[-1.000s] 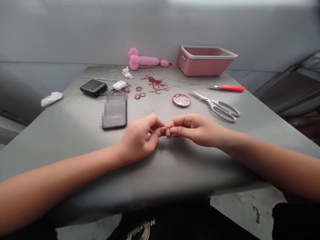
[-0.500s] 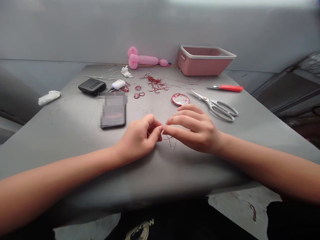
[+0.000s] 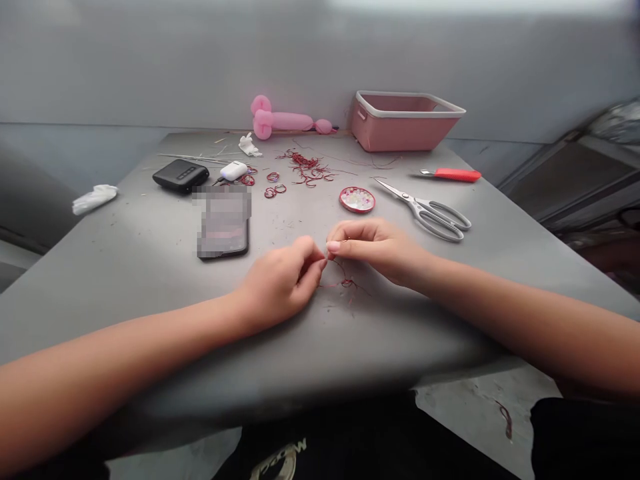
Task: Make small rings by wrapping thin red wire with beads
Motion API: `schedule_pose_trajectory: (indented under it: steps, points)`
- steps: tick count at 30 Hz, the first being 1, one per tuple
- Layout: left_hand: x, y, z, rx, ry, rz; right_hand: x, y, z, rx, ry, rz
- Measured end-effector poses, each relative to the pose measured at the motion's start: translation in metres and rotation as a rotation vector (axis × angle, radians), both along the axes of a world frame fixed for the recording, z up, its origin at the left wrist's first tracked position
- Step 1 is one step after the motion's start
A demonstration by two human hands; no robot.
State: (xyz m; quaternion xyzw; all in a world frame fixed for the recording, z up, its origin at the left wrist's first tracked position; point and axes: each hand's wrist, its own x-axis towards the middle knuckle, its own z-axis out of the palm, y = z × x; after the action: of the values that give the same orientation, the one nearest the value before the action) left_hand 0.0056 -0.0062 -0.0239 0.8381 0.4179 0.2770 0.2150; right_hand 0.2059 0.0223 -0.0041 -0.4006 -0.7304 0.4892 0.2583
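Observation:
My left hand (image 3: pixel 280 280) rests on the grey table (image 3: pixel 150 267) with thumb and forefinger pinched together. My right hand (image 3: pixel 375 248) faces it, fingers curled and pinched, fingertips almost touching the left ones. A thin red wire (image 3: pixel 345 283) trails from between the fingertips down onto the table just below them. What exactly sits inside each pinch is too small to make out beyond the wire.
A phone (image 3: pixel 223 223) lies left of the hands. Behind are a red dish of beads (image 3: pixel 357 199), scissors (image 3: pixel 430 210), a red-handled cutter (image 3: pixel 453 175), red wire rings and scraps (image 3: pixel 305 167), a black box (image 3: pixel 181 175), a pink basket (image 3: pixel 405 120) and a pink balloon (image 3: pixel 285 121).
The right hand spread its fingers half a second ago and has now curled back into a pinch. More red wire now shows on the table below the fingertips.

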Motion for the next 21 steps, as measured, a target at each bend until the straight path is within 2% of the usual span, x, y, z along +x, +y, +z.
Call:
schedule_pose_trajectory:
  steps: [1, 2, 6, 8, 9, 11, 13, 15, 17, 19, 21]
  points:
    - [-0.001, 0.001, 0.001, -0.057, -0.042, 0.006, 0.0, 0.001, -0.001, 0.062, -0.014, -0.007]
    - [-0.001, 0.002, 0.001, -0.111, -0.086, 0.009, 0.001, 0.001, -0.002, 0.19, -0.026, -0.008]
    - [-0.001, 0.002, 0.005, -0.235, -0.219, 0.005, 0.002, 0.004, -0.013, 0.888, -0.025, 0.032]
    - [0.0, 0.001, 0.006, -0.216, -0.225, 0.009, 0.002, 0.004, -0.017, 1.023, -0.05, 0.02]
    - [0.0, 0.0, 0.006, -0.193, -0.214, 0.007, 0.002, 0.003, -0.017, 1.008, -0.056, 0.012]
    - [-0.001, 0.0, 0.004, -0.137, -0.176, -0.008, 0.001, 0.0, -0.014, 0.826, -0.056, 0.002]
    - [-0.002, 0.0, 0.001, -0.037, -0.124, -0.031, -0.001, -0.003, -0.01, 0.475, -0.046, 0.014]
    - [-0.004, 0.001, -0.002, 0.136, -0.067, -0.062, -0.003, -0.006, -0.007, 0.088, -0.001, 0.033]
    - [-0.005, 0.002, -0.005, 0.311, -0.03, -0.1, -0.003, -0.007, -0.006, -0.17, 0.06, 0.035]
    - [-0.005, 0.002, -0.005, 0.381, -0.033, -0.131, -0.004, -0.006, -0.007, -0.264, 0.108, 0.024]
    - [-0.005, 0.001, -0.003, 0.328, -0.068, -0.143, -0.003, -0.006, -0.007, -0.285, 0.113, 0.008]
